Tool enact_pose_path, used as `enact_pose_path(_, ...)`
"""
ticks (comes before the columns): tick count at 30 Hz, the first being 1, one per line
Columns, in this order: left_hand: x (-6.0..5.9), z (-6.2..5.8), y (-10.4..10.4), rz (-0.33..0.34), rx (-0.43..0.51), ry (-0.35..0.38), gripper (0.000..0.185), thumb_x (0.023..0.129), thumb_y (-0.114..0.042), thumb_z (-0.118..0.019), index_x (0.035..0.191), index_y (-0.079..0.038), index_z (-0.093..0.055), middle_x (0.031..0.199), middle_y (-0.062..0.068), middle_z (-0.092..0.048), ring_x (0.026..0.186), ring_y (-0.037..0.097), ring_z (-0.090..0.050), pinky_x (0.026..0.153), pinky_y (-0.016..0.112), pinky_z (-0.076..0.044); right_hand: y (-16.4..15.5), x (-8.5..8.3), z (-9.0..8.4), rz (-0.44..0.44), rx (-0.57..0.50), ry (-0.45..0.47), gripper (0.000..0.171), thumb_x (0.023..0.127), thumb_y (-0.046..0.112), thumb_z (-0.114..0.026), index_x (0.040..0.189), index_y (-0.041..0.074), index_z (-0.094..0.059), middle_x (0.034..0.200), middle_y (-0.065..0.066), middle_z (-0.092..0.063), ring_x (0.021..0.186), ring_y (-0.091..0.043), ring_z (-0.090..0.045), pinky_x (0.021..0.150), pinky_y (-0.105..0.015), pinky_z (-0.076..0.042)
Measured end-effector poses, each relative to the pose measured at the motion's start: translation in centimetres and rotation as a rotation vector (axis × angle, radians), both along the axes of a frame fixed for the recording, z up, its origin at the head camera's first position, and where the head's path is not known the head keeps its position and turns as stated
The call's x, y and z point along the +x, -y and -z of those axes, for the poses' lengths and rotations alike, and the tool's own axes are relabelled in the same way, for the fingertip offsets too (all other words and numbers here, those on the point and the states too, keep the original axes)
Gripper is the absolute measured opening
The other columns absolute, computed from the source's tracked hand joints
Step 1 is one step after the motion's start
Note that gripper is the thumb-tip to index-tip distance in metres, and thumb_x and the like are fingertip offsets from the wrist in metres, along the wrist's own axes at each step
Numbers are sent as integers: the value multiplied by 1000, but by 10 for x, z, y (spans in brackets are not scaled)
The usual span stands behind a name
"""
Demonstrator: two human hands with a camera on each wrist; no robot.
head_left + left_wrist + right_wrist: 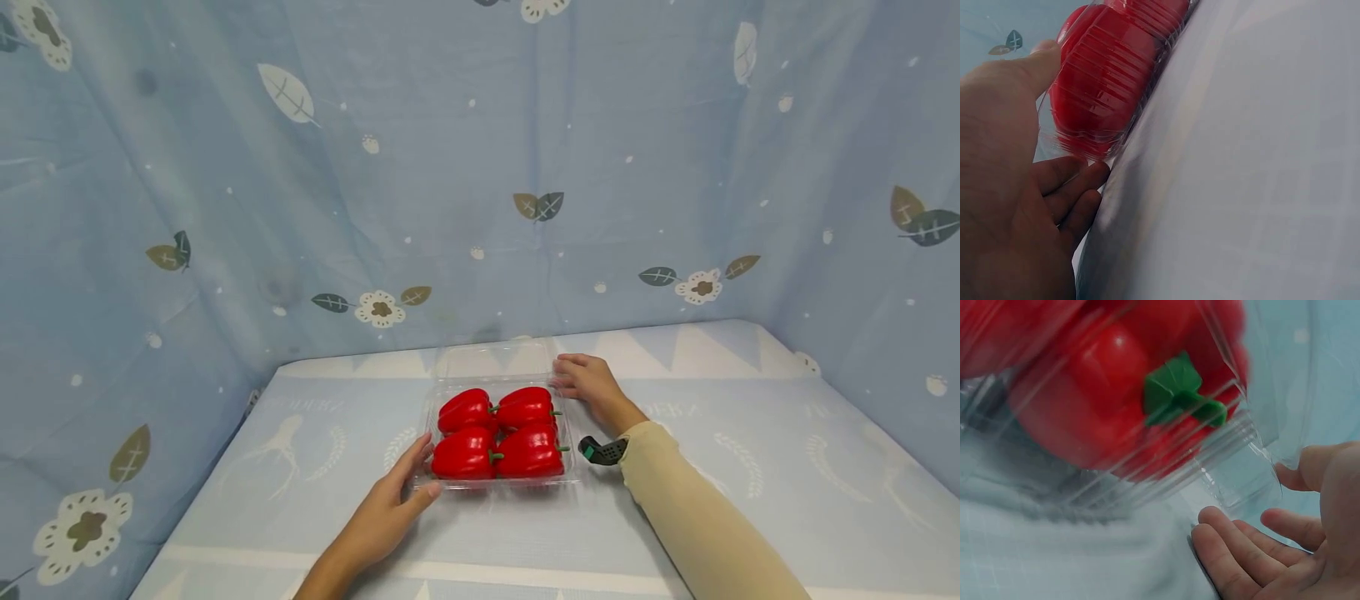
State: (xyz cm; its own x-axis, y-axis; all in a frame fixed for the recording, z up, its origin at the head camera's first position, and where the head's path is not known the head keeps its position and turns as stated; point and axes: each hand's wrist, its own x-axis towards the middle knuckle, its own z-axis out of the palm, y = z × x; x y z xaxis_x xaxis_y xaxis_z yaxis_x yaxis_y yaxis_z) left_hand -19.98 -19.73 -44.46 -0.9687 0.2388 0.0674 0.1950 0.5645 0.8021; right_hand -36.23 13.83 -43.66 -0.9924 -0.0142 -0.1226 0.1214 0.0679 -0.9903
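Note:
Several red bell peppers (528, 452) with green stems (1175, 394) sit in two rows in a clear plastic clamshell box (501, 482). Its clear lid (495, 362) is folded back on the far side. My left hand (384, 510) lies at the box's front left corner, thumb and fingers apart; in the left wrist view its fingertips (1099, 170) are by the ribbed wall. At the back right, beside the hinge, is my right hand (588, 385). The right wrist view shows its thumb (1294, 477) at the lid's edge and the other fingers loosely extended below.
The box stands on a table with a pale blue and white patterned cloth (300, 483). A blue curtain with leaves and flowers (450, 167) hangs behind and at both sides. A black strap device with a green patch (602, 451) sits at my right wrist.

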Motion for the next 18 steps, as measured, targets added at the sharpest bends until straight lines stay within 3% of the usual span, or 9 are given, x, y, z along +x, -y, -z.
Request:
enact_pose_path(11, 1, 1, 0, -10, -11, -21, 77, 85, -54, -62, 150, -34, -26, 148, -2, -38, 138, 22, -32, 109, 50, -28, 2, 1, -2, -6, 22, -13, 51, 95, 26, -59, 138, 2, -46, 132, -19, -52, 110, -30, -60, 84, -33, -54)
enact_pose_path(18, 2, 0, -1, -11, -2, -29, 78, 85, -54, -63, 150, -31, -27, 147, -3, -39, 137, 21, -33, 110, 50, -27, 0, 2, -3, 13, -16, -46, 51, 94, 23, -61, 137, 0, -45, 129, -21, -54, 107, -30, -61, 83, -32, -54)
